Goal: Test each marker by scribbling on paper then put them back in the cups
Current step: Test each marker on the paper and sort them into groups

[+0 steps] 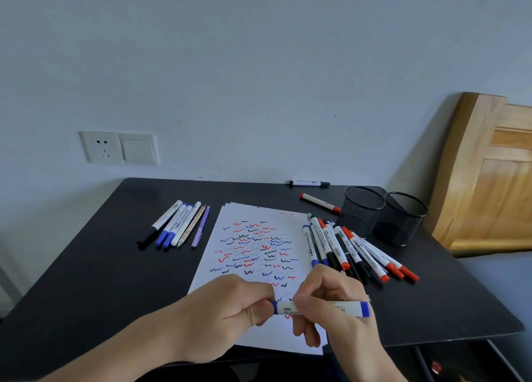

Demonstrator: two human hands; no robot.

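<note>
- A blue marker [286, 308] is low in the middle of the frame, lying sideways between both hands.
- The left hand [230, 306] pinches the marker's left blue end with its thumb and curled fingers.
- The right hand [331, 298] is wrapped around the white middle of the marker. The other blue end sticks out past it to the right.
- Both hands are held just over the lower part of the paper [259, 266]. Both arms come in from the bottom of the frame.
- The paper lies in the middle of the black desk [100, 266]. It is full of little red, blue and black squiggles.
- A pile of markers [354, 252] with red, blue and black ends lies just right of the paper, near the right hand.
- A row of pens [178, 226] lies left of the paper, well apart from the hands.
- The first cup [364, 208] and the second cup [403, 217] are black net cups. They stand side by side at the right back of the desk, behind the pile.
- A red marker [319, 201] lies just left of the first cup.
- A black marker [309, 183] lies at the far edge of the desk by the wall.
- A wall socket [102, 147] is at the left of the frame.
- A wooden board [489, 180] leans at the right.
</note>
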